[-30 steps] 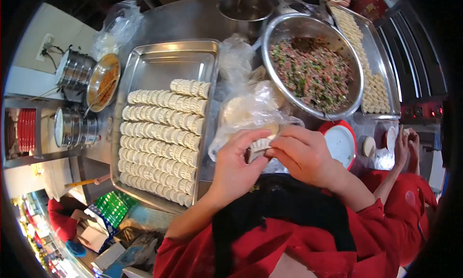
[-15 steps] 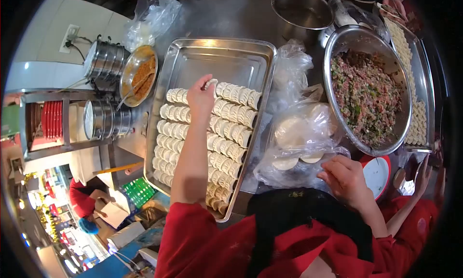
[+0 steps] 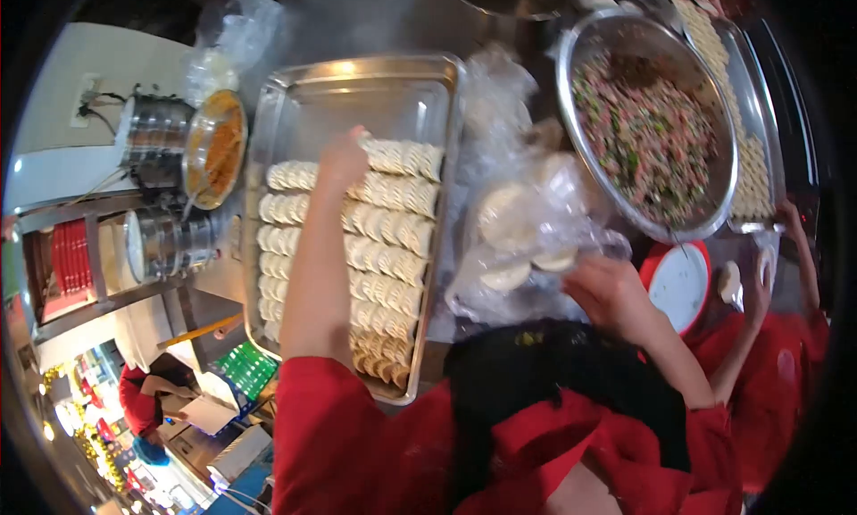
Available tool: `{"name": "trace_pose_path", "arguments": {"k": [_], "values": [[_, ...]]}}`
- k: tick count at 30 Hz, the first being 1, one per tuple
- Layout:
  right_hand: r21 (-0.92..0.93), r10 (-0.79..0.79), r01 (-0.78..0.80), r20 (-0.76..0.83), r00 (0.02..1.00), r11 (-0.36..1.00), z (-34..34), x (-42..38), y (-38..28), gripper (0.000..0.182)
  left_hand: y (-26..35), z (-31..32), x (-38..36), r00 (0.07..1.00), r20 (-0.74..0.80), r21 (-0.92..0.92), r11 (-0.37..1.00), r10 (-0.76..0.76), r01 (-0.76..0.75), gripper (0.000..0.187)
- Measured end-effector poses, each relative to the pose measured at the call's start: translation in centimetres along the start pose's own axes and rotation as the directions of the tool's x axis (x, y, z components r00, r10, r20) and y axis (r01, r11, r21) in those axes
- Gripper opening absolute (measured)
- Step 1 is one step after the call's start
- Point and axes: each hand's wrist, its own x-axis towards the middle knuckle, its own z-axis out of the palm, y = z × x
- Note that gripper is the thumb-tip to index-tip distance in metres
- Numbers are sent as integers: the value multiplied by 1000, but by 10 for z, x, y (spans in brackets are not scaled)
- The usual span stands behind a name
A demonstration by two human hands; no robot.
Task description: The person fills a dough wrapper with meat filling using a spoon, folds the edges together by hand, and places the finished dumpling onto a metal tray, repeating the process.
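Note:
Above a metal tray (image 3: 290,104) lined with rows of pleated dumplings (image 3: 388,225), my left hand (image 3: 344,162) is at the far row. Its fingers are pinched around a dumpling there, mostly hidden by the hand and blurred. My right hand (image 3: 611,292) is curled beside a clear plastic bag (image 3: 482,287) of round dough wrappers (image 3: 509,216). Its fingertips come close to the edge of a wrapper (image 3: 555,260); whether they touch it, or pinch anything, I cannot make out.
A big steel bowl of meat filling (image 3: 652,149) stands right of the bag. A red-rimmed white bowl (image 3: 678,287) is below it. Another dumpling tray (image 3: 759,113) lies far right, near a co-worker's hand (image 3: 757,287). Left are an orange-filled bowl (image 3: 214,149) and steel pots (image 3: 156,131).
The whole view has shifted, so the tray and bowls sit further left and slightly higher. My right hand has moved up nearer the wrappers. My left hand stays at the far dumpling row.

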Motion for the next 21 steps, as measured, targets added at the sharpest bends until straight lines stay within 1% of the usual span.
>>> {"name": "trace_pose_path", "arguments": {"k": [1,3,4,5,6,7,8,9,10,11,12,14,15,17,18,20,21], "values": [[20,-2,2,-29,1000,1000,15,-2,10,10,-3,0,3,998,28,96,993,61,-63,57],[-50,-23,23,0,1000,998,38,-4,23,9,-5,3,-3,964,-167,104,976,208,-192,52],[-137,14,-1,96,995,991,46,-1,22,9,6,2,-16,962,-167,90,975,217,-204,52],[-212,-39,59,96,995,976,57,2,23,7,16,-5,-36,909,-319,34,962,267,-271,47],[-223,-40,60,90,995,973,69,5,26,7,25,-13,-58,833,-467,-7,941,297,-339,43],[-325,-128,155,104,986,933,80,9,29,8,33,-18,-80,825,-479,-8,938,300,-346,43],[-422,-216,250,129,968,871,88,13,33,9,40,-22,-103,817,-496,-105,913,295,-393,40],[-430,-227,260,127,966,864,97,15,36,9,46,-23,-127,810,-511,-199,877,288,-437,37],[-474,-267,284,105,958,834,105,17,38,9,52,-22,-149,804,-522,-198,877,285,-439,37],[-516,-308,307,86,948,800,107,18,38,9,57,-20,-171,830,-504,-339,830,238,-444,37],[-521,-318,315,88,944,793,106,18,36,9,60,-15,-191,857,-476,-473,765,196,-438,36],[-495,-362,366,107,926,788,105,18,31,10,64,-1,-227,891,-417,-545,736,178,-402,34],[-500,-374,374,106,921,781,105,19,31,10,70,7,-243,919,-365,-598,721,145,-351,34],[-570,-407,419,157,900,707,107,18,32,11,75,26,-265,957,-274,-675,691,93,-260,31],[-575,-415,424,156,896,700,108,17,31,11,78,37,-273,954,-285,-673,689,93,-268,31],[-614,-386,460,260,885,641,109,15,30,10,84,55,-289,979,-196,-876,440,52,-199,28],[-618,-393,466,261,882,634,111,15,34,10,84,61,-296,977,-206,-875,437,49,-207,28]]}}
